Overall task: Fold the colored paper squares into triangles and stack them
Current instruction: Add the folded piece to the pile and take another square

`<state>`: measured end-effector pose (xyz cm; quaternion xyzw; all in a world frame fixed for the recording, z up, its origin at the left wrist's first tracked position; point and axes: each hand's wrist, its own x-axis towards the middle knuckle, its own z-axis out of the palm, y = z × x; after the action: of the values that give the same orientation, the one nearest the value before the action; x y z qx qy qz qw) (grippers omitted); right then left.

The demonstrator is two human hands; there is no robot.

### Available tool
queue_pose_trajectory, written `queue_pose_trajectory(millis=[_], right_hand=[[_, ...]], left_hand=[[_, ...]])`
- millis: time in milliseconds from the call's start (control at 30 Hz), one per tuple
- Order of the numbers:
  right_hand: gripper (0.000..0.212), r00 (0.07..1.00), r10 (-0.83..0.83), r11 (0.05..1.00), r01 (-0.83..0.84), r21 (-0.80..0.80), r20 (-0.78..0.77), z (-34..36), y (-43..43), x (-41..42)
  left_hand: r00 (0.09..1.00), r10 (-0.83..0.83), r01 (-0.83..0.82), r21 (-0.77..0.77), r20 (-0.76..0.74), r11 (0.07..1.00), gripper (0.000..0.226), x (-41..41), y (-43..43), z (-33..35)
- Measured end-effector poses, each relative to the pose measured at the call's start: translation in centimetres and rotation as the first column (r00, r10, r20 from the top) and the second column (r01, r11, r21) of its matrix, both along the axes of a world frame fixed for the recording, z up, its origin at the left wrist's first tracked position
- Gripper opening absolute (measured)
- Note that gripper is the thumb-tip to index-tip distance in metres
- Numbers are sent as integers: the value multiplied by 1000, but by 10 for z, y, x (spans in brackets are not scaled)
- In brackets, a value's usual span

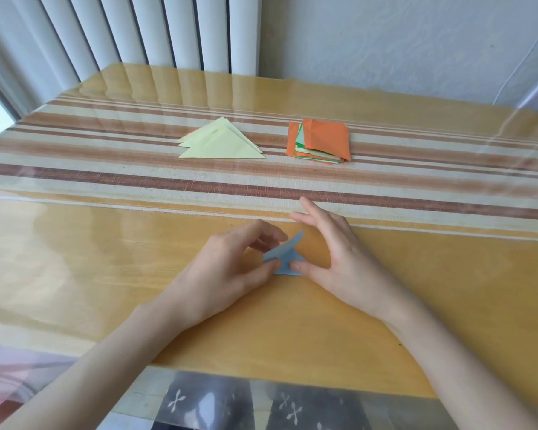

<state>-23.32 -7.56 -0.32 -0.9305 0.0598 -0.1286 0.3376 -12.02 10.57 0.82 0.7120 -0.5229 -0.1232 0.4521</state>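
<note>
Left hand (230,262) pinches blue paper (284,252) on table (106,243); right hand (339,252) released, thumb pressing its corner.

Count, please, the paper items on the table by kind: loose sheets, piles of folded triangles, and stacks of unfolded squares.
Loose sheets: 1, the blue paper between the left hand and the right hand
Piles of folded triangles: 1, the pale yellow triangle pile
Stacks of unfolded squares: 1, the orange-topped square stack
Total: 3
The sheets inside each pile cannot be counted.
</note>
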Motion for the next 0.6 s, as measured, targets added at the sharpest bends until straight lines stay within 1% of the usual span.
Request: queue_pose_trajectory(millis=[33,67,133,167,200,233,300,367,433,500,533,600], right_hand=[[79,1000,13,1000,-12,-4,21,-1,0,0],[69,998,34,999,-33,-20,46,-2,-1,1],[42,992,91,992,-83,-98,84,-3,-2,2],[34,990,115,986,-105,-128,80,-4,-3,1],[31,989,134,982,-125,-141,59,-4,-5,0],[32,988,150,979,-144,-147,33,-4,-7,-2],[44,985,171,968,-168,-188,0,-3,-11,-7],[53,983,183,936,-176,-305,-7,-1,-12,-10],[59,978,206,862,-189,-470,-16,0,-8,-9],[65,978,209,792,-182,-583,-22,0,-4,-6],[68,981,193,778,-166,-606,-21,-1,-3,-5],[71,988,152,780,-133,-612,-20,-2,-2,-4]], left_hand=[[999,-23,22,19,37,1000,21,0,1,-2],[996,-40,37,38,80,999,19,1,2,-4],[989,-61,51,74,137,996,23,1,5,-7],[987,-62,49,89,150,995,26,2,7,-8],[985,-61,46,100,160,994,27,2,8,-8],[983,-64,45,110,175,993,26,1,10,-7],[966,-93,61,138,241,989,26,-1,14,-6],[904,-155,89,179,399,980,28,-2,18,-7],[822,-206,101,220,531,970,30,-5,20,-7],[796,-220,99,237,564,966,30,-7,20,-7],[794,-225,101,242,565,965,30,-8,20,-6],[788,-236,105,254,569,962,31,-8,21,-5]])
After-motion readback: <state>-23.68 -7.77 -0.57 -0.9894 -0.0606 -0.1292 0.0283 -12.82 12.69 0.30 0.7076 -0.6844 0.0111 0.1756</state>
